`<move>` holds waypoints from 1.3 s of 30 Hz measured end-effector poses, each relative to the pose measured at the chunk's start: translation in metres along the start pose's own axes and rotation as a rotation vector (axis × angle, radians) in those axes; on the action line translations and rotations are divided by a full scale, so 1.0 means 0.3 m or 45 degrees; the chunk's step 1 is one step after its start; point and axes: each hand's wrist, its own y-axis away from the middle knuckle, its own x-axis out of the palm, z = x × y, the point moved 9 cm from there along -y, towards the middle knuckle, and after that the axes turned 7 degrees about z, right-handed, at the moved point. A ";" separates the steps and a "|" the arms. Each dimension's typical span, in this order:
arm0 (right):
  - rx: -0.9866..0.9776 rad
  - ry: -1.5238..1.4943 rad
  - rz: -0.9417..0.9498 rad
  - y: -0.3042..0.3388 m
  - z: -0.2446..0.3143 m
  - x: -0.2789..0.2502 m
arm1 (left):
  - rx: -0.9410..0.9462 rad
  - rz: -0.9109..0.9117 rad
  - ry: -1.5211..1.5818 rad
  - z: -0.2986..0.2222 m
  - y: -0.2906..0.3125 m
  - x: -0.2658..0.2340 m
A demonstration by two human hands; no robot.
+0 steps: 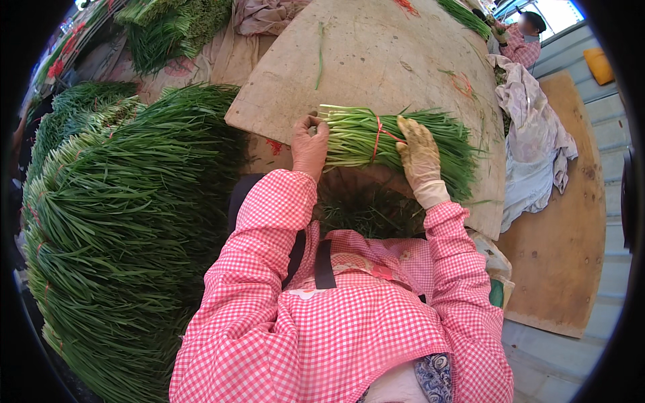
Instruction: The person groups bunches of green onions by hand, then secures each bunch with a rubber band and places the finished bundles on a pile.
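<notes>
A bunch of garlic chives (356, 138) lies crosswise near the front edge of the wooden board (376, 60), pale stem ends to the left and green leaves to the right. A red tie (377, 138) circles its stems. At the stem ends is my bare left hand (310, 144), its fingers curled together; whatever they may pinch is too small to make out. My right hand (420, 158), in a stained pale glove, grips the bunch from above, just right of the tie, with fingertips near the red strand.
A tall heap of tied chives (134, 221) fills the left side, with more greens (171, 33) beyond it. Loose red ties (463, 84) and a single stalk (320, 57) lie on the board. Cloths (534, 141) hang at its right edge. Another person (523, 43) works at far right.
</notes>
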 end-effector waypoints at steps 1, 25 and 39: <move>0.044 -0.007 -0.018 0.028 -0.040 0.002 | 0.060 -0.064 -0.129 0.013 -0.011 -0.029; 0.211 -0.098 -0.116 0.157 -0.087 0.022 | -0.240 0.482 0.207 -0.065 -0.032 0.110; 0.168 -0.095 -0.107 0.137 -0.107 0.030 | 0.505 0.098 -0.504 -0.238 0.158 -0.007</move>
